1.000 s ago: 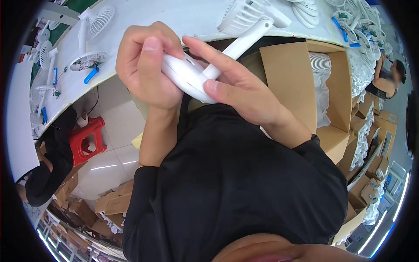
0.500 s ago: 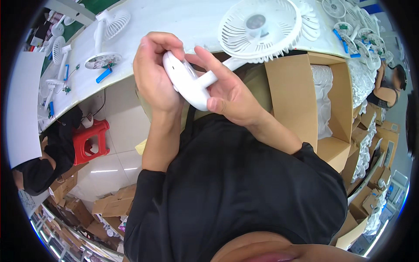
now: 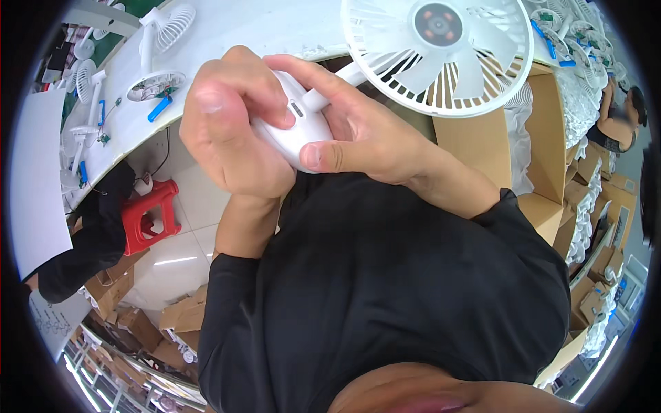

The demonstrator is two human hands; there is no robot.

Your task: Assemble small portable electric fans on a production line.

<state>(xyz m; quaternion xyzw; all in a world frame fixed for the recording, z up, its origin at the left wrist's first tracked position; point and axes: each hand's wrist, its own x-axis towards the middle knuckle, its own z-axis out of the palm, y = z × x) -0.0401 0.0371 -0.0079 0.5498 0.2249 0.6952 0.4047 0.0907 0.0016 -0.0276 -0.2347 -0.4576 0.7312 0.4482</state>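
Observation:
A white desk fan point(image 3: 313, 141) is held tilted between my two hands, its rounded base toward me. The neck runs up and right from the base to a round caged head point(image 3: 438, 26) with broad pale blades. My right hand point(image 3: 375, 141) wraps the base from the right, thumb on its near edge and fingers behind the neck. My left hand point(image 3: 237, 127) is closed at the base's left side, a fingertip pressed beside a small dark slot near the neck. The left hand's curled fingers hide part of the base.
An open cardboard box point(image 3: 544, 138) with wrapped white parts stands at the right. On the white table point(image 3: 275, 24), an unfinished fan point(image 3: 155, 86) with a blue cylinder point(image 3: 160, 109) lies at left. A red stool point(image 3: 151, 217) stands beside a seated person's dark-clothed leg; another person is far right.
The fan has turned, bringing its head nearer and its slotted base face into view. My left fingers have moved from the base's far edge onto that face. The right hand keeps its grip.

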